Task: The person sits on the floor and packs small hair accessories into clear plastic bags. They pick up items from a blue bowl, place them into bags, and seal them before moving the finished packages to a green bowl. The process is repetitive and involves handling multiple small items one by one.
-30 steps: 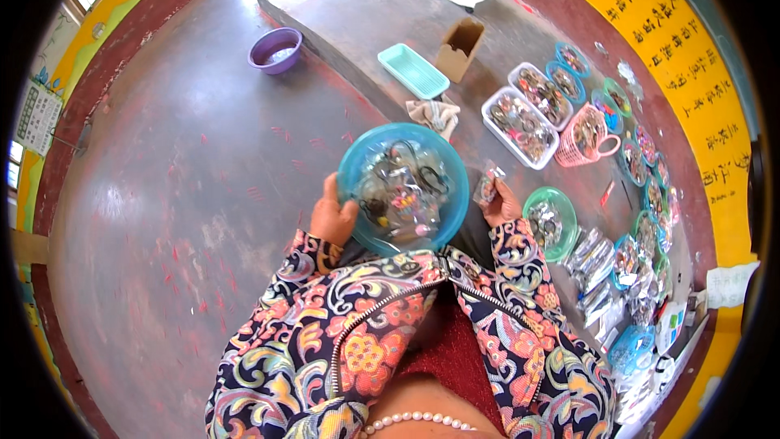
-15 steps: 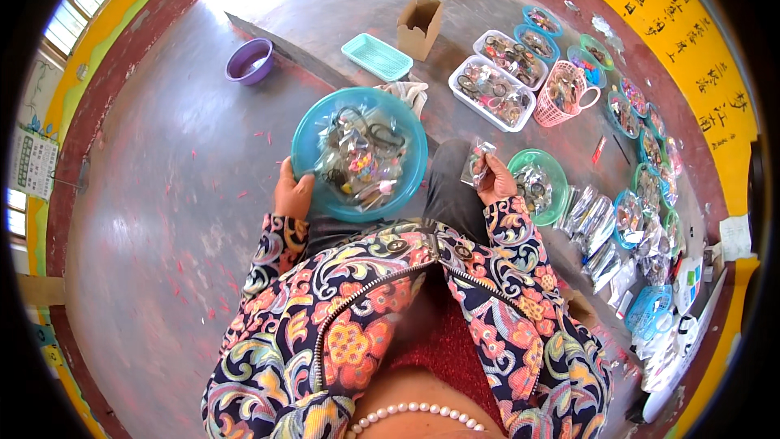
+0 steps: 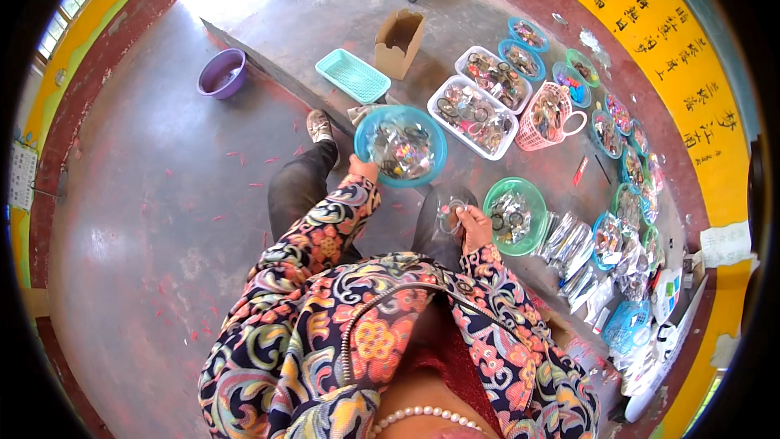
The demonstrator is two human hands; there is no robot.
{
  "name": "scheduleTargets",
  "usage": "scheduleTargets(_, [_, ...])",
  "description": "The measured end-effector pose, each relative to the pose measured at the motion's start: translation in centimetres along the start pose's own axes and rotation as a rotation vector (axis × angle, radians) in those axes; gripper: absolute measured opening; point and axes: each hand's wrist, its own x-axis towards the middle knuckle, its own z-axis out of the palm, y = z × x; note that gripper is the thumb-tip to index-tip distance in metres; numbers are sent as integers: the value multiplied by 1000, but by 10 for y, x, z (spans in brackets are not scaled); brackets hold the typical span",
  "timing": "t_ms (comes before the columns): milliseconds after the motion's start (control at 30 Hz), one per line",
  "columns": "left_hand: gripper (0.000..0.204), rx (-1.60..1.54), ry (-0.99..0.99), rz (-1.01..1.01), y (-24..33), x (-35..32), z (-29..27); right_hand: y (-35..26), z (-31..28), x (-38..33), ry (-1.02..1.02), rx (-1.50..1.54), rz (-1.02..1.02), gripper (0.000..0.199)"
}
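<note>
My left hand (image 3: 364, 169) grips the near left rim of a round blue basin (image 3: 441, 146), held out in front of me. Small clear packets (image 3: 398, 150) of colourful items are heaped in it. Between the fingers of my right hand (image 3: 475, 228) is a clear plastic packet (image 3: 448, 216), over my right knee; its contents are too small to make out. Just right of that hand stands a round green basin (image 3: 536, 237) with more packets in it.
Two white trays (image 3: 497, 153) of packets and a pink basket (image 3: 535, 132) stand ahead to the right. An aqua tray (image 3: 354, 75), a cardboard box (image 3: 396, 61) and a purple basin (image 3: 208, 85) lie farther off. Stacked silvery packets (image 3: 569, 244) and several filled baskets line the right side.
My left hand has carried the blue basin forward and away from my lap, and that arm is stretched out. My right hand still holds the packet. The view has shifted slightly.
</note>
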Motion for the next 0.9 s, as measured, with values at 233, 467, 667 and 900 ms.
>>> scheduleTargets(233, [39, -138, -362, -292, -1, -25, 31, -23, -20, -5, 128, 36, 88, 13])
scheduleTargets(467, [31, -101, -330, -78, -32, 9, 66, -30, -22, -4, 173, 103, 120, 12])
scheduleTargets(667, [29, -7, -427, 425, -47, 32, 71, -30, -15, -2, 131, 44, 131, 13])
scheduleTargets(900, [43, 138, -348, -64, -54, 53, 55, -31, 10, 2, 135, -29, 145, 17])
